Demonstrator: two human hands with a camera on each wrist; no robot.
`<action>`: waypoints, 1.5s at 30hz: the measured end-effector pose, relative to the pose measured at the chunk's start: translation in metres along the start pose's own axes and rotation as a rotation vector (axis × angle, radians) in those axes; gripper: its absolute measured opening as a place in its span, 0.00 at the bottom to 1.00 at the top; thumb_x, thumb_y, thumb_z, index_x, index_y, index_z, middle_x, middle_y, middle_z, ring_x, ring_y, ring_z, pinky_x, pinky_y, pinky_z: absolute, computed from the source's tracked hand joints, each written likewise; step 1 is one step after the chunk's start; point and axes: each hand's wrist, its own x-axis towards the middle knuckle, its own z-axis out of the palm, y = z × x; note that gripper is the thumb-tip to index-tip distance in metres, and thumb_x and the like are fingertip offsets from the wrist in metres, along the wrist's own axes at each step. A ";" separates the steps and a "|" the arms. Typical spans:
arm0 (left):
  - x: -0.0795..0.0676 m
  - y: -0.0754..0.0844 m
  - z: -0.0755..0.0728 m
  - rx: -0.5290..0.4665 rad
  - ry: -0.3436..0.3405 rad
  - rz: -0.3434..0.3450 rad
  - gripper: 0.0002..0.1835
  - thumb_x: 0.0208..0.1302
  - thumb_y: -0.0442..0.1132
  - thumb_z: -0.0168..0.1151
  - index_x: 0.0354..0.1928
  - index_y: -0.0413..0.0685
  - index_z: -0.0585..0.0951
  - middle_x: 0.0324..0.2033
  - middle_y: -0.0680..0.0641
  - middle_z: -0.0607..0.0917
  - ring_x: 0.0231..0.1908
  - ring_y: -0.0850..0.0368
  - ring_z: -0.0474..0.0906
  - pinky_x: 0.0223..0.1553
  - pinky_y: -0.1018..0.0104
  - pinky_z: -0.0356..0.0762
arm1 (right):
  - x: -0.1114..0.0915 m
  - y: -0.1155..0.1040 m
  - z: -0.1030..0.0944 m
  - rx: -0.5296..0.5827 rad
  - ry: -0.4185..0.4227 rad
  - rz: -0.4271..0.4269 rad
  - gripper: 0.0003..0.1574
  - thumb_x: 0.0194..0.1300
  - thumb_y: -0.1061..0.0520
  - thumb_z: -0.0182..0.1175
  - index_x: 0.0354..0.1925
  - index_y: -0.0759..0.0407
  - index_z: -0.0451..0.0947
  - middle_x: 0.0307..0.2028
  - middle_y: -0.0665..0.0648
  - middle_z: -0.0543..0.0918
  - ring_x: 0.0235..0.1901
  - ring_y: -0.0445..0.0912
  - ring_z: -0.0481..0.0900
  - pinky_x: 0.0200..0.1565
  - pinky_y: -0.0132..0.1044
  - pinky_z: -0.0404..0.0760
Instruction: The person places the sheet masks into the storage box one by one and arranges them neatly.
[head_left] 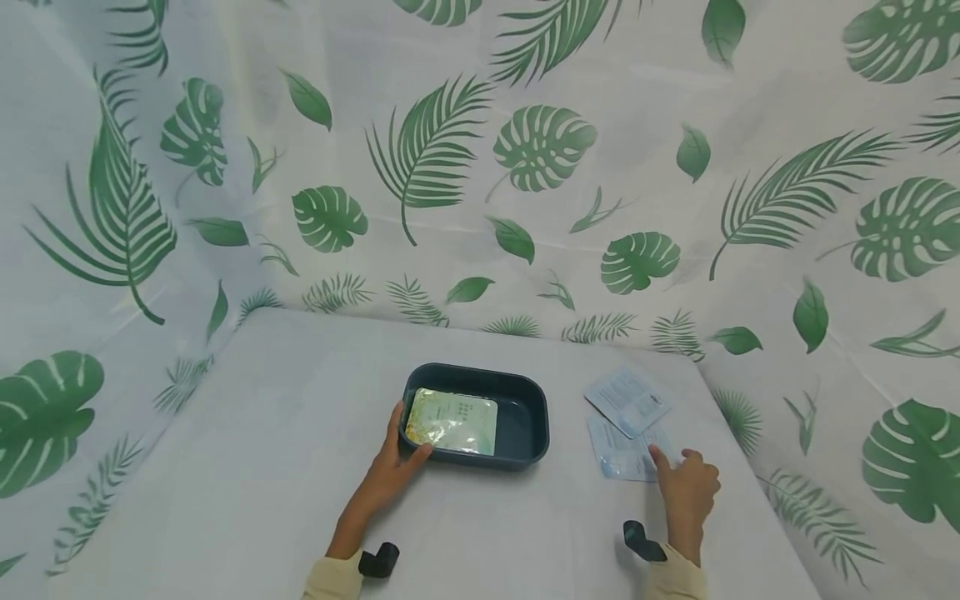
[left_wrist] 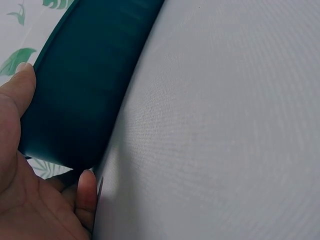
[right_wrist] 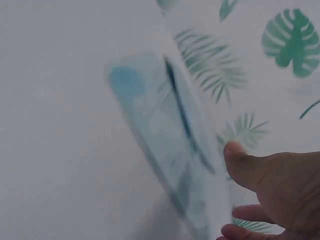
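A dark teal plastic tray (head_left: pixel 525 421) stands on the table. My left hand (head_left: pixel 390 468) grips its near left corner, thumb at the near rim and fingers along the left side. In the left wrist view the thumb (left_wrist: pixel 22 82) lies at the tray's rim (left_wrist: pixel 90 75). Inside the tray lies a shiny green and white flat sachet (head_left: pixel 453 421). Two light blue flat sachets overlap on the right, an upper one (head_left: pixel 628 402) and a lower one (head_left: pixel 618 454). Beside the lower one's right edge is my right hand (head_left: pixel 686 487), thumb and fingers apart, holding nothing.
A white cloth covers the table (head_left: pixel 247 467). Behind and at both sides hangs a white curtain (head_left: pixel 450 250) printed with green leaves. Each wrist wears a small black camera mount (head_left: pixel 378 560). The table's right edge runs just past the right hand.
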 end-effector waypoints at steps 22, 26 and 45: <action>-0.001 0.005 0.002 0.039 0.027 -0.040 0.48 0.69 0.55 0.56 0.78 0.60 0.37 0.77 0.38 0.44 0.75 0.33 0.45 0.70 0.33 0.51 | 0.014 -0.007 -0.005 -0.018 -0.238 0.171 0.48 0.57 0.44 0.67 0.53 0.84 0.61 0.48 0.83 0.66 0.51 0.73 0.62 0.55 0.72 0.61; 0.000 0.005 0.002 0.031 0.004 -0.042 0.48 0.70 0.55 0.56 0.78 0.59 0.36 0.77 0.39 0.43 0.75 0.34 0.44 0.70 0.34 0.49 | 0.006 0.003 -0.010 0.054 -0.233 0.150 0.42 0.60 0.48 0.64 0.53 0.84 0.64 0.49 0.82 0.70 0.49 0.73 0.67 0.55 0.69 0.66; -0.001 0.006 0.001 0.039 -0.020 -0.031 0.48 0.69 0.56 0.56 0.78 0.61 0.35 0.78 0.40 0.43 0.76 0.36 0.43 0.71 0.35 0.48 | -0.006 0.001 -0.054 0.501 -0.164 -0.058 0.34 0.66 0.44 0.63 0.62 0.62 0.68 0.37 0.38 0.79 0.30 0.29 0.80 0.34 0.22 0.81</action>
